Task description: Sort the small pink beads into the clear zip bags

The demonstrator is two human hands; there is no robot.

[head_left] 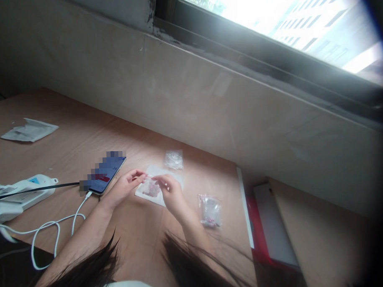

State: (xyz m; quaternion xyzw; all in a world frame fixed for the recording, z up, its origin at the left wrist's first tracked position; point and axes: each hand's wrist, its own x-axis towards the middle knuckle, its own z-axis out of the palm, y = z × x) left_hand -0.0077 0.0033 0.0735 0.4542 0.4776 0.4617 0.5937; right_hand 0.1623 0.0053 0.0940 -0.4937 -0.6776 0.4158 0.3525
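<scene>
1. Fingertips of the left hand and of the right hand are pinched almost closed and meet at the centre of the frame. A thin pale strand seems caught between them, too small and blurred to identify
2. Both hands hover just above a small white sheet lying flat on the wooden table. A cluster of tiny pink pieces sits on the sheet, directly below the strand
3. Judging by its look, the strand is featherlight and limp, so it could slip easily. It is best gripped close to its end between thumb tip and forefinger tip
4. By the same reading, the pink pieces seem small and hard and likely to roll or scatter. The sheet looks light enough to shift at a nudge
5. One clear plastic bag lies just above the hands. A second clear bag, with pink bits inside, lies to the lower right
6. Left of the hands is a phone with its screen lit and a white cable plugged in. A white power strip sits at the far left, and a torn white packet lies at the upper left
</scene>
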